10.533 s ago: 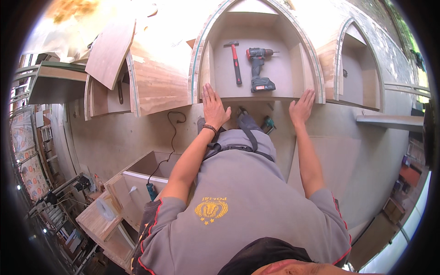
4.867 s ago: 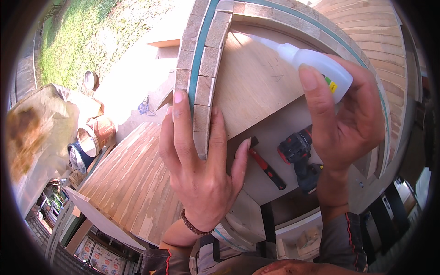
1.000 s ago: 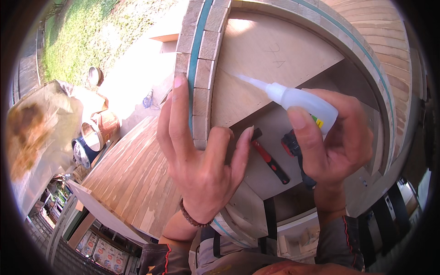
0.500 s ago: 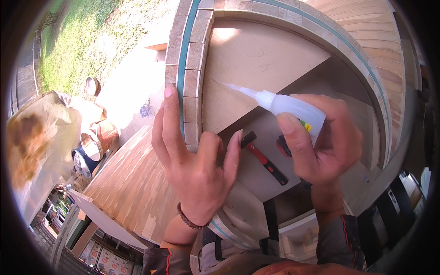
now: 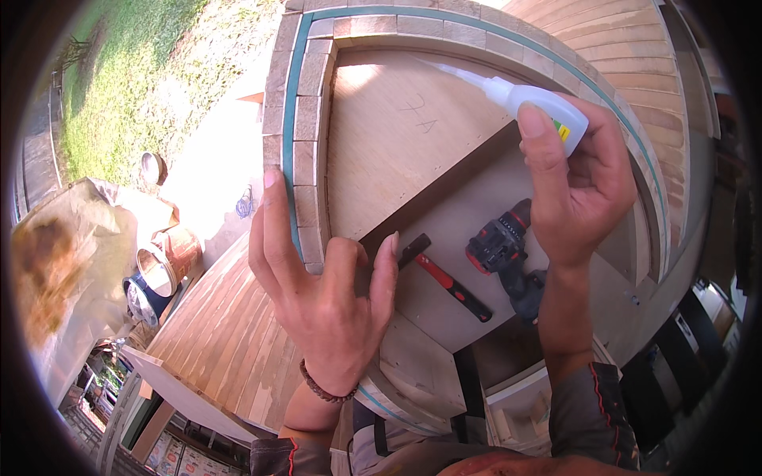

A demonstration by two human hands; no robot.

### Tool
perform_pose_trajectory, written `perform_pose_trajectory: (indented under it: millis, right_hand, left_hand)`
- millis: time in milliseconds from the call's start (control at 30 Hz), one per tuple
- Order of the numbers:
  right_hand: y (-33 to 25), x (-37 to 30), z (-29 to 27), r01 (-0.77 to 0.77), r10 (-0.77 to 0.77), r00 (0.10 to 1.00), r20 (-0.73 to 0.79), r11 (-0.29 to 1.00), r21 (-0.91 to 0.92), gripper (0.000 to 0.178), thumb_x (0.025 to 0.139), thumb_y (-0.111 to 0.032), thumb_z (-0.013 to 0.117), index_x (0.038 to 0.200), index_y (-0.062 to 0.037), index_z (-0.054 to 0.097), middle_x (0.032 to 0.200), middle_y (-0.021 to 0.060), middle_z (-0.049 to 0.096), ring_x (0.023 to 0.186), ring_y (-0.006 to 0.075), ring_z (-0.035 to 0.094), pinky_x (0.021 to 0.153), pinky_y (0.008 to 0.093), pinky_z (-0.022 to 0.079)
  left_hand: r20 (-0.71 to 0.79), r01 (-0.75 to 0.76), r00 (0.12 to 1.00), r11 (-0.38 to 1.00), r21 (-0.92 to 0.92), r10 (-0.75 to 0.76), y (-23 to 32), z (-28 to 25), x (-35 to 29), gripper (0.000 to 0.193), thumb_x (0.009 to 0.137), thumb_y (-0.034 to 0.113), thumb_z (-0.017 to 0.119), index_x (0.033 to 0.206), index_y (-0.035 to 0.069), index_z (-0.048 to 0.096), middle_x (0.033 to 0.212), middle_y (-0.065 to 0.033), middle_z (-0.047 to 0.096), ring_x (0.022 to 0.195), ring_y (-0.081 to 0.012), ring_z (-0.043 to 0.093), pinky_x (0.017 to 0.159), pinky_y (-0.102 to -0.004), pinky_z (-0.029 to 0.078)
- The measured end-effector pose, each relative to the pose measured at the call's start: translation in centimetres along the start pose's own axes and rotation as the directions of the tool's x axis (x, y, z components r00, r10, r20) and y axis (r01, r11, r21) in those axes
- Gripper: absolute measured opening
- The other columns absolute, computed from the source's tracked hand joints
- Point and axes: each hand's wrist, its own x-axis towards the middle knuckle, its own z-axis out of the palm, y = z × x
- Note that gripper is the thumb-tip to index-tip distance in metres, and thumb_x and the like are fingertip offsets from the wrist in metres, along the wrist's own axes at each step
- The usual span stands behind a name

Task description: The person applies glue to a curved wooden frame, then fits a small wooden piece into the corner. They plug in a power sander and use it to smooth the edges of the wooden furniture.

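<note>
My right hand (image 5: 579,174) is wrapped round a translucent white squeeze bottle (image 5: 548,117), its long thin nozzle tilted up to the left over the pale wooden panel. With fingers apart, my left hand (image 5: 321,297) rests on the left side of a curved wooden rim (image 5: 305,119). Its index fingertip touches the rim's outer row of blocks, beside the teal strip (image 5: 293,95) that runs between two block rows. Part of the rim is hidden under that hand.
Inside the rim lie a pale wooden panel (image 5: 413,135), a red and black hammer (image 5: 450,284) and a cordless drill (image 5: 508,254). Slatted wooden surfaces (image 5: 230,337) flank the rim. Buckets (image 5: 171,258) stand at the far left, near a stained sheet (image 5: 59,254) and grass.
My right hand has lifted the bottle up and right, so the drill now shows below it. The rim sits slightly lower and further left in view; my left hand stays on it.
</note>
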Motion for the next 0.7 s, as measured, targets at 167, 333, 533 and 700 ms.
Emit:
perform_pose_trajectory:
  millis: [167, 333, 533, 700]
  right_hand:
    - [-0.03, 0.15, -0.27, 0.009, -0.009, 1.000, 0.008, 0.999, -0.033, 0.018, 0.091, -0.009, 0.080, 0.100, 0.0024, 0.070, 0.087, 0.0061, 0.073, 0.077, 0.0079, 0.066, 0.070, 0.0224, 0.053]
    - [0.08, 0.12, -0.49, 0.019, -0.019, 1.000, 0.004, 0.999, -0.035, 0.018, 0.090, -0.009, 0.080, 0.100, 0.0024, 0.070, 0.087, 0.0065, 0.073, 0.077, 0.0086, 0.067, 0.070, 0.0226, 0.053]
    - [0.00, 0.07, -0.58, 0.018, -0.019, 1.000, -0.009, 0.999, -0.049, 0.019, 0.090, -0.009, 0.081, 0.101, 0.0023, 0.070, 0.088, 0.0065, 0.073, 0.077, 0.0091, 0.067, 0.071, 0.0232, 0.053]
    - [-0.01, 0.05, -0.76, 0.030, -0.031, 0.999, -0.013, 0.997, -0.065, 0.019, 0.090, -0.009, 0.081, 0.101, 0.0019, 0.070, 0.088, 0.0065, 0.074, 0.077, 0.0089, 0.067, 0.071, 0.0231, 0.053]
  left_hand:
    - [0.003, 0.007, 1.000, 1.000, 0.003, -0.007, 0.01, 0.02, -0.10, 0.032, 0.081, 0.022, 0.085, 0.070, 0.006, 0.060, 0.162, -0.0256, 0.033, 0.144, -0.0440, 0.037, 0.113, -0.0539, 0.033]
    - [0.018, -0.005, 1.000, 1.000, 0.014, 0.005, 0.09, -0.13, 0.01, 0.030, 0.078, 0.020, 0.086, 0.073, 0.005, 0.061, 0.161, -0.0278, 0.032, 0.142, -0.0474, 0.037, 0.113, -0.0544, 0.035]
    - [0.009, 0.000, 1.000, 1.000, 0.016, -0.001, 0.08, 0.01, -0.07, 0.028, 0.080, 0.021, 0.086, 0.073, 0.006, 0.063, 0.161, -0.0264, 0.033, 0.144, -0.0456, 0.037, 0.114, -0.0536, 0.034]
    - [-0.007, 0.002, 1.000, 1.000, 0.010, -0.002, 0.03, 0.08, -0.09, 0.026, 0.081, 0.022, 0.085, 0.073, 0.007, 0.065, 0.162, -0.0247, 0.033, 0.145, -0.0434, 0.037, 0.114, -0.0521, 0.033]
